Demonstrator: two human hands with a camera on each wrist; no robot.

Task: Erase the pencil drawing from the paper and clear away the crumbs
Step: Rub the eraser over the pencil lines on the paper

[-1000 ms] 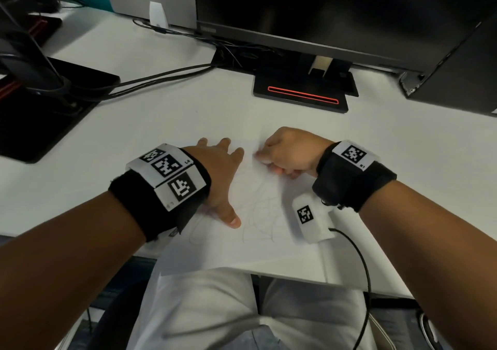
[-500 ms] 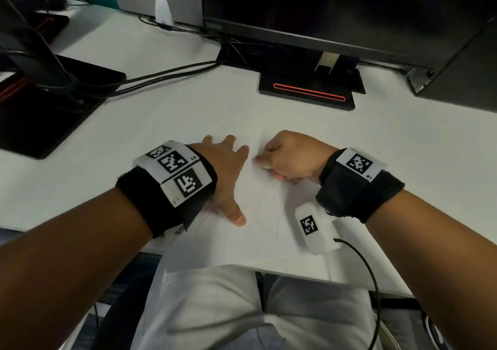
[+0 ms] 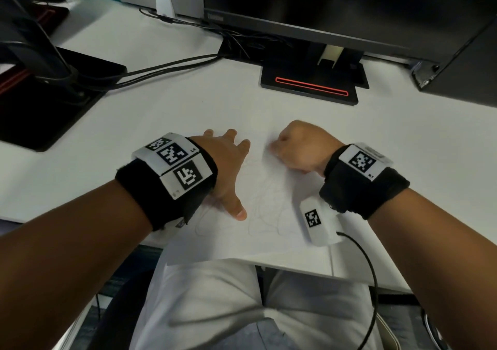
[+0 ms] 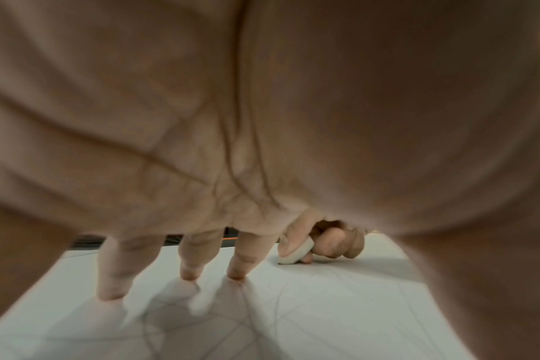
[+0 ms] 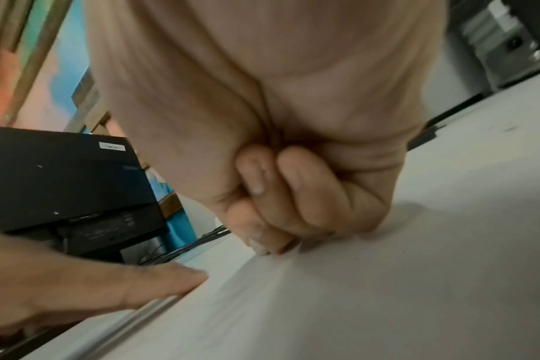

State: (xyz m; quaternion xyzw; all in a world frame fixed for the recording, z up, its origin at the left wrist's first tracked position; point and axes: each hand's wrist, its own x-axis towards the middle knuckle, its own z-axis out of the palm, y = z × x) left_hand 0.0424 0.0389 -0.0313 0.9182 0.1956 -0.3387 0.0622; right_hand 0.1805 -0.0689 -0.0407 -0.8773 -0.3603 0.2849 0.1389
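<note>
My right grip [image 3: 301,147] pinches the eraser [image 4: 295,252], shifted slightly toward 12 o'clock since a second ago, rubbing the paper's [image 3: 269,239] top edge. Left hand [image 3: 226,166] flat, fingers spread, pins the sheet on the bench [image 3: 174,112]. Lines [image 3: 265,209] remain at 6 o'clock: early stage.

The head view was dim but sharp, the white counter [image 3: 166,112] evenly lit from above, with straight lines bowed toward the edges. A red strip glowed on the monitor base [image 3: 312,87]. In the left wrist view the palm was soft and out of focus; the fingers [image 4: 238,258] cast soft shadows on the paper [image 4: 324,316]. The right wrist view was smeared by motion blur
</note>
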